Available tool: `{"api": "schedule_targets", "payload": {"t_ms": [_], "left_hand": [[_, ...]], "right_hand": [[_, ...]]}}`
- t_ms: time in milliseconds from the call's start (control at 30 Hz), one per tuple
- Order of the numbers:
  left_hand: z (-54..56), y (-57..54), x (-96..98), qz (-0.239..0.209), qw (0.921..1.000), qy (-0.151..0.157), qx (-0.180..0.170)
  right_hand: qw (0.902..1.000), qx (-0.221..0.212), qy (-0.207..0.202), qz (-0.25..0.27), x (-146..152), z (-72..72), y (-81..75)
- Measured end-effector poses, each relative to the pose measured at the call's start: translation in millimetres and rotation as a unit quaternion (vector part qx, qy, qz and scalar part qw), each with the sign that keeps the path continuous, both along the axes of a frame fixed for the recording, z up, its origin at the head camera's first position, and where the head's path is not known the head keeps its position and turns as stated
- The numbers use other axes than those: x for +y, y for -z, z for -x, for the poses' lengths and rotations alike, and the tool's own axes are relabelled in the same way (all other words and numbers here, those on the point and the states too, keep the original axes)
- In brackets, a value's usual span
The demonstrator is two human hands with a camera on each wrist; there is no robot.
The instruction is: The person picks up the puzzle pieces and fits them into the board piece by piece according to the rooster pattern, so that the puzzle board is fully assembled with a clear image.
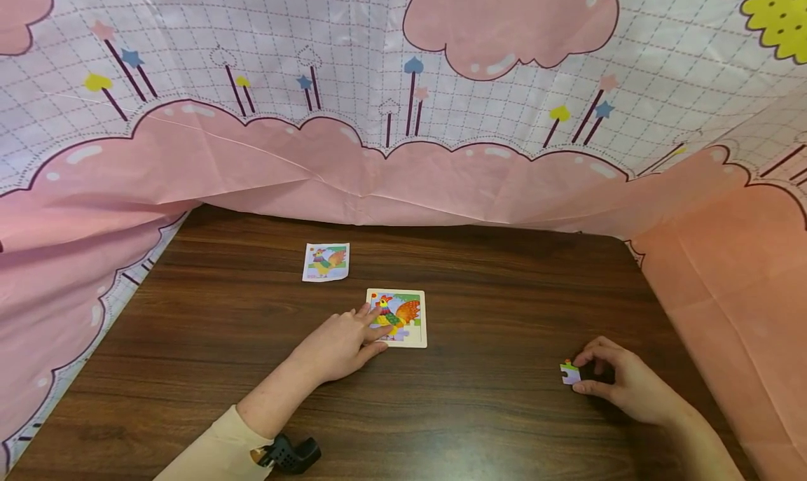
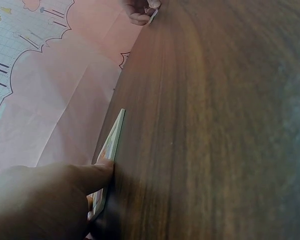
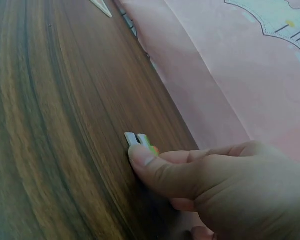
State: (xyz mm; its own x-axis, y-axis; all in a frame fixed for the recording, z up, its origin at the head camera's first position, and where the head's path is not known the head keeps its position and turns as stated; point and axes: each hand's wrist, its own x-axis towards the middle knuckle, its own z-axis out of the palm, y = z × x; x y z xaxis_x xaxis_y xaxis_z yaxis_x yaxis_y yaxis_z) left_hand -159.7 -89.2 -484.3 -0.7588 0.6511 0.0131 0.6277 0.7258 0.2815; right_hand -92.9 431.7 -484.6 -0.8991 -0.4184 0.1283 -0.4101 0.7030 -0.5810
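A square rooster jigsaw puzzle (image 1: 412, 316) in a pale tray lies mid-table, with a bare patch at its lower right. My left hand (image 1: 343, 341) rests on the puzzle's left side with fingers spread; the thumb touches its near edge in the left wrist view. Part of the picture is hidden under those fingers. Far to the right, my right hand (image 1: 621, 379) pinches a puzzle piece (image 1: 570, 374) between thumb and fingers. This piece is lilac and green with an orange tab. From the right wrist view, the piece (image 3: 131, 138) juts past the thumb tip, tilted.
A small paper picture (image 1: 326, 262) of the same rooster lies behind and left of the puzzle. The dark wooden table (image 1: 479, 404) is bounded by a pink patterned cloth (image 1: 435, 180) at the back and sides. A black device (image 1: 293, 454) sits at the left wrist.
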Motion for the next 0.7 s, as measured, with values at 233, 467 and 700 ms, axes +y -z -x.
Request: {"api": "schedule_targets", "payload": {"t_ms": [233,467,700], "left_hand": [[-0.2,-0.6,-0.8,0.001,0.9999,-0.01,-0.006],[-1.8,0.5,-0.5,-0.009,0.9999,-0.008,-0.007],[-1.4,0.6,0.1,-0.007,0.9999,-0.011,-0.009]], "right_hand": [[0.9969,-0.036,-0.026,0.065,-15,4.3,0.5],[0.9965,-0.021,-0.017,0.08,-30,8.7,7.1],[0.998,0.026,0.001,0.058,-42,10.1,8.2]]}}
